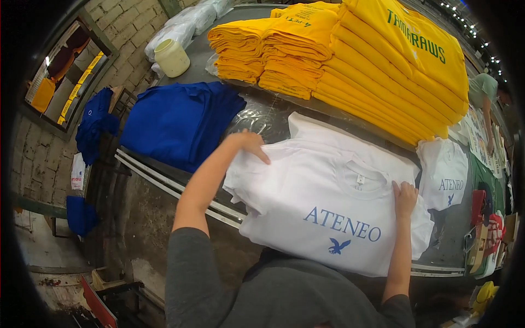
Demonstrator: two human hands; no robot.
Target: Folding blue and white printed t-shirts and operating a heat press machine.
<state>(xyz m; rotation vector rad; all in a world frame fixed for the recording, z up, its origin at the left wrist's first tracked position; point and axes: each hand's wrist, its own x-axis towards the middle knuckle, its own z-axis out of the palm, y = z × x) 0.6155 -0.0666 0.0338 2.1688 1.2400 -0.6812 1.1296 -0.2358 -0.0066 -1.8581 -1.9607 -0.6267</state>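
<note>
Right hand (405, 198) pinches white shirt (322, 191); left hand (252, 146) touches it, grip unclear.

Left hand (254, 146) and right hand (405, 199) on white shirt (298, 188), yellow stacks (383, 71) beyond

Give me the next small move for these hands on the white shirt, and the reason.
Perhaps smooth the sleeve below the left hand: it looks rumpled, while the white shirt lies fairly flat around its print, with the right hand beside the collar.
</note>
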